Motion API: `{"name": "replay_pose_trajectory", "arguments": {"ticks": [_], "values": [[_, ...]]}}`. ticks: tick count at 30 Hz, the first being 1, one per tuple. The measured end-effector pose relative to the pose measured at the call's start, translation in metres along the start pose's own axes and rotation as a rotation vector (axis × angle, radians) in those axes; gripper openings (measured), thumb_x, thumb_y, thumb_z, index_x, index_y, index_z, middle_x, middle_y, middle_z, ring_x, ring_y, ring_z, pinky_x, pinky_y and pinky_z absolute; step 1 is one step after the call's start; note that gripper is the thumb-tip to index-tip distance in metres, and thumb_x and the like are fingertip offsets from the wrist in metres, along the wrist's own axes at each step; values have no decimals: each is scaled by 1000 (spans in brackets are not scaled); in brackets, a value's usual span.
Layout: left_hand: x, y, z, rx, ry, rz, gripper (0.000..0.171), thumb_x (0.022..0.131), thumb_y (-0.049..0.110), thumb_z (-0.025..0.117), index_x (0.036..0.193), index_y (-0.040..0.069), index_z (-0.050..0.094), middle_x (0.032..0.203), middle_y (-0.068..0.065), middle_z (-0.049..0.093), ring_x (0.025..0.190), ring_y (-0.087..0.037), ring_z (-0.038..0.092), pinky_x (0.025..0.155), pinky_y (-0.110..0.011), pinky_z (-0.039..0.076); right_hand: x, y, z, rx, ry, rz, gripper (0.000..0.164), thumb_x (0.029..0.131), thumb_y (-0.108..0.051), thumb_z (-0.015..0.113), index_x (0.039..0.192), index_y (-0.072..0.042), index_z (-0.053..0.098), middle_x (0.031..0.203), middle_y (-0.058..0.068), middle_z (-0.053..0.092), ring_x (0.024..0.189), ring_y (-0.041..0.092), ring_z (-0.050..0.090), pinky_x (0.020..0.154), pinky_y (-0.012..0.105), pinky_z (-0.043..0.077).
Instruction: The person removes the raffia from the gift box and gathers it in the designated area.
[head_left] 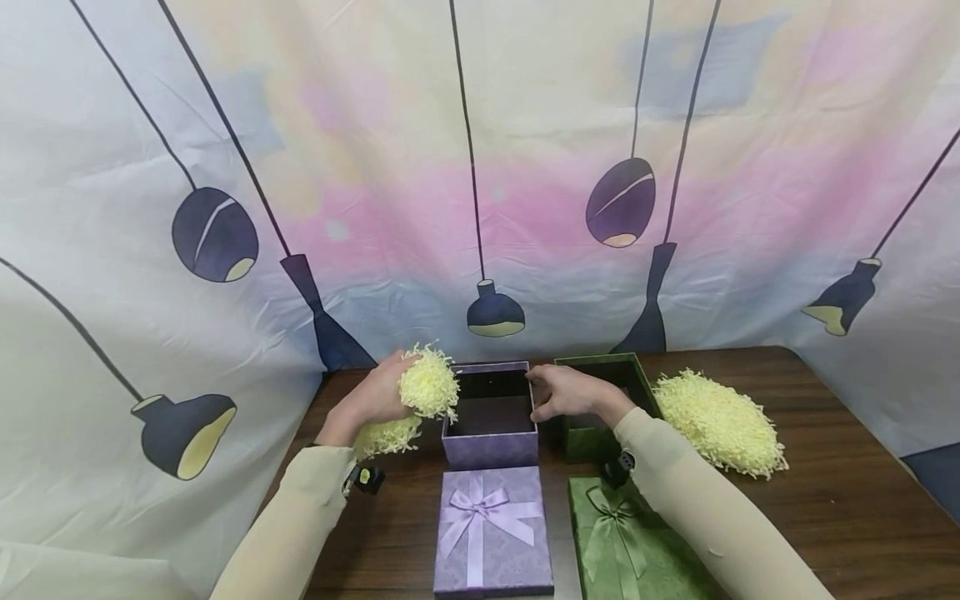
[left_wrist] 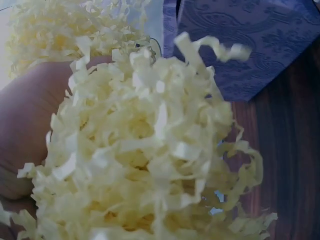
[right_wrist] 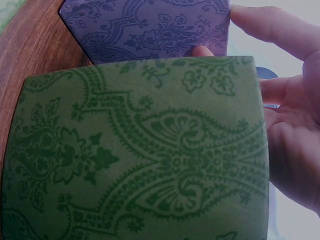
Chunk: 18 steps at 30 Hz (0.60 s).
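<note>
A fluffy clump of pale yellow shredded paper (head_left: 429,383) is gripped in my left hand (head_left: 378,392). Up close in the left wrist view, the curly strips (left_wrist: 130,145) hide most of the fingers. This clump hangs just left of the open purple box (head_left: 491,450), whose dark inside holds nothing visible. My right hand (head_left: 573,390) holds that box at its right wall, thumb and fingertips at the rim. In the right wrist view, the green box (right_wrist: 150,145) covers part of the hand (right_wrist: 295,115), while a thumb tip meets the purple edge.
More yellow shreds (head_left: 386,437) lie under my left hand, and a larger pile (head_left: 720,425) sits at the right. The open green box (head_left: 588,442) stands under my right forearm. Nearer lie a purple lid (head_left: 495,550) and a green lid (head_left: 652,554), both with ribbon bows. A curtain (head_left: 390,208) hangs behind.
</note>
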<state>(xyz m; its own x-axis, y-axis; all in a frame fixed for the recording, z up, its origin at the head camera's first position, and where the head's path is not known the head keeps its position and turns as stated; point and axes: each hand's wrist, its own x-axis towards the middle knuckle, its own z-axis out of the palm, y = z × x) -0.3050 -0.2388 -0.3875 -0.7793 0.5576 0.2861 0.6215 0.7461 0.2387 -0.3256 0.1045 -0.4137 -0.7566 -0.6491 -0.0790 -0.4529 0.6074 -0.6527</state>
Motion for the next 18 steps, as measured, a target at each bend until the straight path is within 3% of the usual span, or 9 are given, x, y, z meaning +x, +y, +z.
{"name": "replay_pose_trajectory", "arguments": {"ticks": [7, 14, 18], "values": [[-2, -3, 8, 28, 6, 29, 54, 67, 16, 80, 117, 15, 60, 107, 1, 65, 98, -22, 53, 94, -42, 45, 0, 1, 0, 2, -3, -7, 79, 80, -19, 78, 142, 9, 39, 144, 26, 45, 98, 21, 70, 83, 35, 56], [-6, -9, 18, 15, -36, -52, 63, 62, 19, 83, 120, 17, 58, 110, -1, 63, 104, -24, 53, 95, -44, 46, 0, 1, -1, -5, -2, -4, 78, 81, -18, 78, 142, 9, 38, 143, 25, 46, 97, 21, 69, 82, 34, 56], [-8, -12, 25, 8, -69, -78, 73, 61, 23, 86, 127, 16, 55, 119, -5, 62, 114, -29, 52, 102, -47, 43, -2, -2, -2, 7, -5, -4, 77, 80, -16, 78, 141, 10, 39, 142, 27, 45, 97, 23, 70, 82, 34, 56]]}}
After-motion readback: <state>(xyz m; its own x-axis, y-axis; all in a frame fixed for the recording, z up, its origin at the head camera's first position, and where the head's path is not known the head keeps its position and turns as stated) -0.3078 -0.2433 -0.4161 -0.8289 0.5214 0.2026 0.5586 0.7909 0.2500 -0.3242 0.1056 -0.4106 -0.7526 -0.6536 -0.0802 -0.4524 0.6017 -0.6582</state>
